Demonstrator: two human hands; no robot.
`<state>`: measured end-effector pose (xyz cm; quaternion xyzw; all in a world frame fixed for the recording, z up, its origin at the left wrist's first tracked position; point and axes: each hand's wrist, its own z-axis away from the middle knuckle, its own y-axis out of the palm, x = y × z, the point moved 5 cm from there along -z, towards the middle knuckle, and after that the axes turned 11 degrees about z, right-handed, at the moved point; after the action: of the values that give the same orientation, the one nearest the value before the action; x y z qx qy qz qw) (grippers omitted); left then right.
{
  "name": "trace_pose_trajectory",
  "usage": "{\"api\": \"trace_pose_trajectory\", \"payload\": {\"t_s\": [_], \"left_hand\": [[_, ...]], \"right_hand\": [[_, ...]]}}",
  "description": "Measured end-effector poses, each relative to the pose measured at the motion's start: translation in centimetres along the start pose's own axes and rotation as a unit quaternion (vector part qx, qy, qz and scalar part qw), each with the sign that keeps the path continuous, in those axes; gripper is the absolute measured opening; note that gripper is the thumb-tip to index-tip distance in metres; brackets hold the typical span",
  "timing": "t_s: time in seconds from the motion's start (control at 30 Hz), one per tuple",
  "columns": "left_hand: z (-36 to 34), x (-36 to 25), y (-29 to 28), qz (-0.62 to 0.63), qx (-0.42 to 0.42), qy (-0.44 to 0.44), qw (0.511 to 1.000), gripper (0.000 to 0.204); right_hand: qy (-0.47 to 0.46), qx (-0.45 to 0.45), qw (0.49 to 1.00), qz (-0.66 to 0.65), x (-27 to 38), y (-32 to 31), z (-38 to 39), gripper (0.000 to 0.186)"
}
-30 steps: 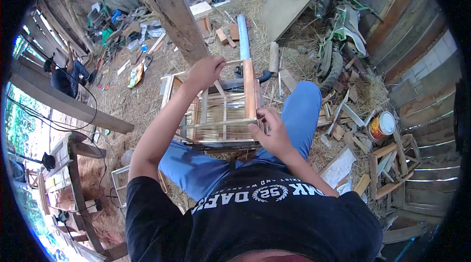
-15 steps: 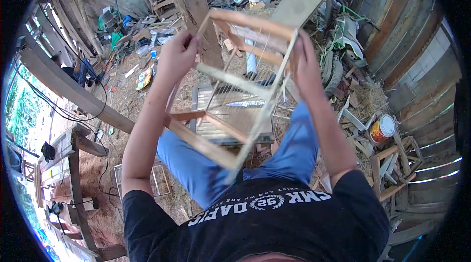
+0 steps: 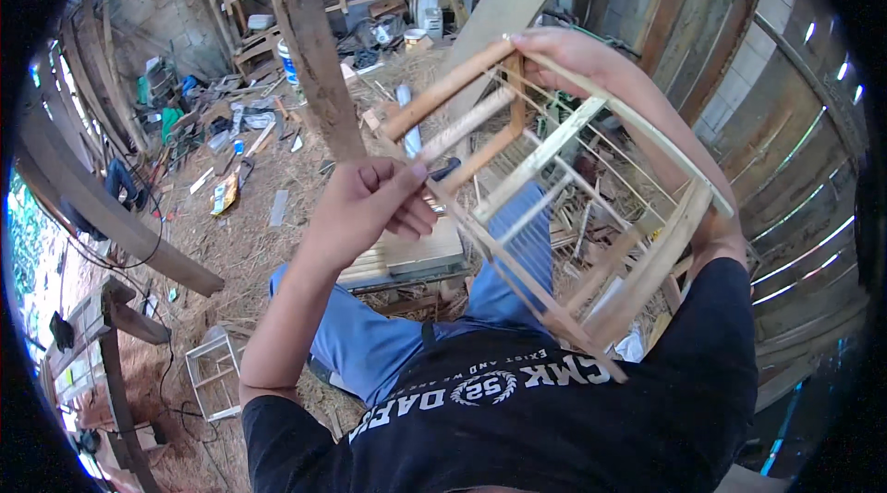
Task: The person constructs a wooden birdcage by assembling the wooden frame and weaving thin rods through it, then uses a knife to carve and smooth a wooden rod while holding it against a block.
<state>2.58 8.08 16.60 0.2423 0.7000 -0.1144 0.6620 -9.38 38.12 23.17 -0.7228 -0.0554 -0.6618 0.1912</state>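
Note:
A light wooden cage frame [image 3: 540,158] with thin bars is held up tilted in front of my chest, to the right of centre. My right hand [image 3: 565,57] is closed round its far corner, the forearm running behind the frame's right side. My left hand [image 3: 374,211] is at the left edge, its thumb and forefinger on the narrow side slat and its other fingers loosely curled. Below the left hand, a low slatted wooden platform [image 3: 425,248] stands between my knees, partly hidden by the hand and frame.
A second small frame [image 3: 214,375] lies on the floor at the left. A thick wooden post [image 3: 312,49] and a leaning plank [image 3: 513,3] stand ahead. Scraps and shavings litter the floor. A rough wooden bench [image 3: 111,308] is at the left, a plank wall [image 3: 795,160] at the right.
The cage frame has turned and shifted right. My right hand has moved up to its far corner, while my left hand has come lower along its left edge. The view has shifted too.

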Motion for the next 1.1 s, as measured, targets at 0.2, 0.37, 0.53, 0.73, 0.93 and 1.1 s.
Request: {"api": "trace_pose_trajectory", "payload": {"t_s": [0.2,0.37,0.53,0.73,0.93,1.1], "left_hand": [[-0.9,1.8,0.3,-0.197,0.096,-0.070,0.973,0.042],[-4.9,6.8,-2.8,-0.285,-0.031,0.108,0.952,0.030],[-5.1,12.9,-2.5,-0.267,-0.001,-0.028,0.963,0.040],[-4.7,16.7,-4.6,-0.035,-0.019,-0.068,0.997,0.048],[-4.9,16.1,-4.2,0.030,-0.008,-0.077,0.997,0.055],[-6.0,16.6,-4.4,0.048,-0.020,-0.049,0.997,0.057]], "right_hand": [[0.124,0.045,0.982,0.134,-12.4,1.0,3.0,0.036],[0.108,0.106,0.970,0.189,-13.3,5.3,0.5,0.046],[0.014,0.218,0.895,0.390,-9.8,6.9,-2.5,0.051],[-0.020,0.216,0.819,0.531,-2.5,6.2,-1.3,0.030],[-0.049,0.204,0.841,0.499,-2.7,7.7,0.9,0.025],[-0.089,0.258,0.814,0.513,-7.0,9.7,0.3,0.026]]}}
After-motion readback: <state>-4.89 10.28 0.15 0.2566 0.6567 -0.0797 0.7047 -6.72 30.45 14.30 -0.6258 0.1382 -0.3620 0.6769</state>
